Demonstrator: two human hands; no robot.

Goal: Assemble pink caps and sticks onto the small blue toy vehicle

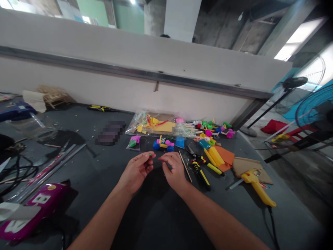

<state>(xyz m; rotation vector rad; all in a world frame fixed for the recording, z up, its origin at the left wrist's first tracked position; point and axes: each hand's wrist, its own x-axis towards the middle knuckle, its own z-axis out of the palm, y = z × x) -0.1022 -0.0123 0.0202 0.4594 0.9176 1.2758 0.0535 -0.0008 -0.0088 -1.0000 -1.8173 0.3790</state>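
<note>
My left hand (pixel 137 171) pinches a small green piece (pixel 150 154) between thumb and fingertips; its exact kind is too small to make out. Close by on the right, my right hand (pixel 174 171) is apart from it, fingers loosely bent and spread, with nothing visible in them. Just beyond both hands sits a small assembly (pixel 163 143) of blue, yellow and pink parts. A small clear bag (pixel 133 142) with pink and green contents lies beyond my left hand. Beside my right hand is a thin wooden stick (pixel 185 166).
Pliers (pixel 201 173) and a yellow glue gun (pixel 256 187) lie to the right, near orange sheets (pixel 224 157) and cardboard (pixel 238 166). Plastic bags (pixel 153 125) and colourful parts (pixel 208 132) line the back. At left are a purple device (pixel 36 211) and clear rods (pixel 57 163).
</note>
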